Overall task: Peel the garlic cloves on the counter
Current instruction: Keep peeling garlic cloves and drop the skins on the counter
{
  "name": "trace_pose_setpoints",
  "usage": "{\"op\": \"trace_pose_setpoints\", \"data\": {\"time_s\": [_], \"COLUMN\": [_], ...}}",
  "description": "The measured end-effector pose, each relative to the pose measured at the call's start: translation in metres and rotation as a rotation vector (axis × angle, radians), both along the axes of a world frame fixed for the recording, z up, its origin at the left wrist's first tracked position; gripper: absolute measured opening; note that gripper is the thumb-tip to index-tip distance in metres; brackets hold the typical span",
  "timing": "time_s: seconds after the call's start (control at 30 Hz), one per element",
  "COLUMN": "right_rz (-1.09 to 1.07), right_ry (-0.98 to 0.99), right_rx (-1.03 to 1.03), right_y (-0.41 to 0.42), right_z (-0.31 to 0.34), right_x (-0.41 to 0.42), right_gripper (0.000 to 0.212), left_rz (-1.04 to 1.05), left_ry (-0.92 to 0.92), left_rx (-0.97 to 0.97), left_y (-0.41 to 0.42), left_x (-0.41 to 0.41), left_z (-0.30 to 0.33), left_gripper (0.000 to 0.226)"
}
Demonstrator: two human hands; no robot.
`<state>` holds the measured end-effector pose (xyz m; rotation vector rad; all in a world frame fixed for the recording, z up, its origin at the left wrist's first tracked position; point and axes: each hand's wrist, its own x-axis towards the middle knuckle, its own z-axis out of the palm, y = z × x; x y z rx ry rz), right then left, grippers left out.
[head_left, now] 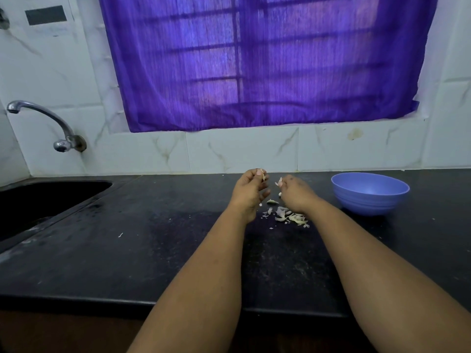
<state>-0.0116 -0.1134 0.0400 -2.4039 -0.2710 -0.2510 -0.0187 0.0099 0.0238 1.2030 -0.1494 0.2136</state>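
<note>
Head view: blue bowl (370,193) beside garlic skins (290,215), sink (38,200) left.

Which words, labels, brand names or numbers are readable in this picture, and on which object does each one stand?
None can be read.
Paper on the wall tiles: a dark rectangle with faint print, too blurred to read.
Blue bowl, tap, purple curtain: no text visible.

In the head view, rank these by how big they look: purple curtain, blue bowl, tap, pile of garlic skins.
Largest to smallest, as they appear:
1. purple curtain
2. blue bowl
3. tap, close to the bowl in extent but thin
4. pile of garlic skins
The wide-angle lens and differing depth make bowl versus tap unsure.
</note>
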Motion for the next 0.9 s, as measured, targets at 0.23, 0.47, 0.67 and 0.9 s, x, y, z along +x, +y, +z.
{"op": "trace_pose_setpoints", "data": {"time_s": [0.23, 0.47, 0.67, 0.9], "right_rz": [-0.078, -0.118, -0.031, -0.007], "right_ry": [-0.119, -0.158, -0.226, -0.273], "right_rx": [0.095, 0.222, 0.465, 0.445], "right_y": [-0.013, -0.013, -0.006, -0.004], "right_z": [0.0, 0.005, 0.007, 0.002], "right_x": [0.002, -0.003, -0.006, -0.005], "right_gripper": [0.004, 0.008, 0.015, 0.031], "left_rz": [0.037, 0.037, 0.048, 0.059], "left_ry": [-0.055, -0.069, -0.076, -0.103], "left_rx": [-0.027, 0.003, 0.08, 0.141], "left_y": [0.002, 0.002, 0.0, 0.001], "left_x": [0.002, 0.003, 0.004, 0.003], "left_z": [-0.004, -0.006, -0.008, -0.008], "left_gripper": [0.01, 0.016, 0.013, 0.012]}}
